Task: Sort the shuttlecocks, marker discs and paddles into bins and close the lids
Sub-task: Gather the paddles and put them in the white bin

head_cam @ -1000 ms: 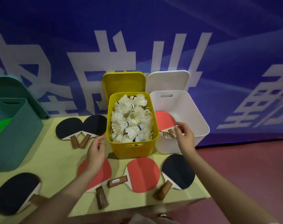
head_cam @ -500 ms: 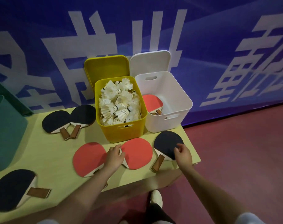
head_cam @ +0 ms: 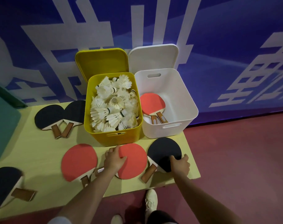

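item: pale yellow-green table top (head_cam: pixel 40 152), standing against a blue wall banner with large white characters (head_cam: pixel 218 38).

bins: yellow plastic bin (head_cam: pixel 121 139) sitting at mid-table, heaped to the rim with white feather shuttlecocks (head_cam: pixel 113 107); its yellow lid (head_cam: pixel 102 62) leaning upright behind it. white plastic bin (head_cam: pixel 186 101) touching it on the right, holding red-faced paddles with wooden handles (head_cam: pixel 152 103) lying on the floor of the bin; its white lid (head_cam: pixel 153 55) leaning upright behind. teal bin (head_cam: pixel 3 130) showing at the left edge, contents not visible.

paddles on the table: two black-faced paddles (head_cam: pixel 56 115) lying side by side left of the yellow bin, handles touching; one black-faced paddle (head_cam: pixel 3 185) at the near left corner; one red-faced paddle (head_cam: pixel 79 160) lying free in front of the yellow bin.

left hand (head_cam: pixel 113 160): gripping the left rim of a second red-faced paddle (head_cam: pixel 134 160), thumb lying across the red face, fingers curling under the edge.

right hand (head_cam: pixel 180 165): gripping the near right rim of a black-faced paddle with a brown handle (head_cam: pixel 163 151), thumb on the black face, fingers wrapping the edge. whether either paddle is off the table, cannot tell.

below: dark red floor (head_cam: pixel 234 159), white shoe (head_cam: pixel 151 201).
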`<state>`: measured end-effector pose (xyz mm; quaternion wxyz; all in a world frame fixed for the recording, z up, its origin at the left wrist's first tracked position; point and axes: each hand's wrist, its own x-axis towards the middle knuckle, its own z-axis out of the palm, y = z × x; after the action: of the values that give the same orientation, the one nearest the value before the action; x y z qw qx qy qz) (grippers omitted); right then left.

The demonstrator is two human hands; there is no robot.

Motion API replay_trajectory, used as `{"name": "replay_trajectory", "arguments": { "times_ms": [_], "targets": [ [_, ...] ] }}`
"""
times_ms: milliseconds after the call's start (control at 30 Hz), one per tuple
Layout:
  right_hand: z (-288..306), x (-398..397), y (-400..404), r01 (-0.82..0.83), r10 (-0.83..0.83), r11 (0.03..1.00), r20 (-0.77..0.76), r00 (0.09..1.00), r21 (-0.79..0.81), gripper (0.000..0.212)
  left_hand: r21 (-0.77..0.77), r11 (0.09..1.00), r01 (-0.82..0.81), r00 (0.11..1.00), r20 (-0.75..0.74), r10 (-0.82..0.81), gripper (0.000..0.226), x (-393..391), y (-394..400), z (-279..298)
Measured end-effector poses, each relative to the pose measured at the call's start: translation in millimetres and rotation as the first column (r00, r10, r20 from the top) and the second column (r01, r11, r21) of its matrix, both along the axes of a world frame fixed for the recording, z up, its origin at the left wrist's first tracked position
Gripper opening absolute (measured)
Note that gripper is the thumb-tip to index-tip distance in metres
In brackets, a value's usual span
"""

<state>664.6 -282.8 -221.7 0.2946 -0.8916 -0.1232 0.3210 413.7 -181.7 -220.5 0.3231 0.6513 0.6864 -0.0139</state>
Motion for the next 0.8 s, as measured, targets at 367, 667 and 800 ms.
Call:
{"name": "replay_trajectory", "arguments": {
  "times_ms": [367, 667, 800],
  "targets": [
    [-1, 2, -8, -0.041, 0.057, 0.967, -0.058, 0.997, 0.250, 0.055, 0.006, 0.994, -0.110, 0.929, 0.355, 0.101, 0.057, -7, -1, 17],
    [27, -10, -24, 0.098, -0.010, 0.899, -0.204, 0.979, 0.427, 0.057, 0.083, 0.995, -0.052, 0.829, 0.559, -0.004, 0.041, -9, -27, 73],
    [44, -14, -47, 0.207, -0.099, 0.830, -0.228, 0.969, 0.519, 0.051, 0.154, 0.983, -0.097, 0.736, 0.676, -0.033, 0.039, -12, -41, 106]
  ]
}}
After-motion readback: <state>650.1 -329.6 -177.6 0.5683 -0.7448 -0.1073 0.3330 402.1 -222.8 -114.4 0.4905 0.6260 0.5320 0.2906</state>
